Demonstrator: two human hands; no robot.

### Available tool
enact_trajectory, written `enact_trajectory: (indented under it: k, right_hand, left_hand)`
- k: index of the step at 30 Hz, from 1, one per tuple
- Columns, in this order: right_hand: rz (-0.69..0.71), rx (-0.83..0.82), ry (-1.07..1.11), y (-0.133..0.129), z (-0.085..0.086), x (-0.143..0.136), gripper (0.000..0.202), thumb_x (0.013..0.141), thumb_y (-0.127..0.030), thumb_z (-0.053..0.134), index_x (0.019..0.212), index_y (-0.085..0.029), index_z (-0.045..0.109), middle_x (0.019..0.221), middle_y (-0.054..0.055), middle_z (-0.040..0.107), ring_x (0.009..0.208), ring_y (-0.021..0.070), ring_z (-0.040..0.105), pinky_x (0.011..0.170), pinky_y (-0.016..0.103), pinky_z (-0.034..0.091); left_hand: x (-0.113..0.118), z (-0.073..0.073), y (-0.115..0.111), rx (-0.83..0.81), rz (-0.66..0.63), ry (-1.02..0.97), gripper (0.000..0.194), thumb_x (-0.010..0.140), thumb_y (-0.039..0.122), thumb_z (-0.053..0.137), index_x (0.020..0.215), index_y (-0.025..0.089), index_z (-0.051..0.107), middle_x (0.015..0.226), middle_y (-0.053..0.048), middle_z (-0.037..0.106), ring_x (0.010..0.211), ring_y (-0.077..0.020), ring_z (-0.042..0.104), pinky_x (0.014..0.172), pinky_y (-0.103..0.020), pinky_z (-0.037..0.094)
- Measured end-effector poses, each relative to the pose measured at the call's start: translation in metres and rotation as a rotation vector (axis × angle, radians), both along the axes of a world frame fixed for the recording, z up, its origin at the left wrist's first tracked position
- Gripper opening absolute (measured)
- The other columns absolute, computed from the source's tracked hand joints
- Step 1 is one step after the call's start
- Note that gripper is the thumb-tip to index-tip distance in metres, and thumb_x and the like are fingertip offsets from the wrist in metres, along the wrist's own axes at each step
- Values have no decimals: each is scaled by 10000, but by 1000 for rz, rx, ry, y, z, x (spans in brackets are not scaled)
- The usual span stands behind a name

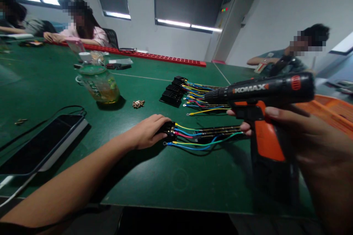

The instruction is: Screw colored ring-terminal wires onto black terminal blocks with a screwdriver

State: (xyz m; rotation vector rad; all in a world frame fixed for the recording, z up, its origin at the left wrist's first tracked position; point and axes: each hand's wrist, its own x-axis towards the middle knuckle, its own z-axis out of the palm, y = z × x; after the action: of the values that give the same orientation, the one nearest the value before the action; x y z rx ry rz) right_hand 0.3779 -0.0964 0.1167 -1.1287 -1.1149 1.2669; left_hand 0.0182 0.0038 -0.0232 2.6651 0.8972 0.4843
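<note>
My left hand rests on the green table and grips a black connector block with coloured wires fanning out to the right. My right hand holds a black and orange electric screwdriver by its grip, raised above the wires with its nose pointing left. Behind it lies a pile of similar black connectors with wires.
A phone with a cable lies at the left front. A glass jar stands mid-left, with small brass screws beside it. An orange tray sits at right. Other people sit at the far left and far right edges.
</note>
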Motion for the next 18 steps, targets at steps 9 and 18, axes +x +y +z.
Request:
enact_trajectory:
  k: [9, 18]
  right_hand:
    - [-75, -75, 274, 12, -31, 11, 614, 633, -93, 796, 1222, -231, 694, 1114, 104, 802, 653, 200, 773, 567, 260, 655]
    - [-269, -189, 538, 29, -42, 10, 436, 935, -176, 514, 1354, -102, 607, 971, 142, 801, 590, 189, 741, 552, 256, 654]
  left_hand:
    - [0, 0, 0, 4, -9, -4, 428, 1005, 293, 543, 1402, 148, 478, 1322, -164, 591, 1202, -295, 580, 1053, -489, 505]
    - [0, 0, 1, 12, -7, -10, 426, 1004, 287, 541, 1406, 160, 476, 1327, -153, 595, 1212, -290, 577, 1062, -493, 497]
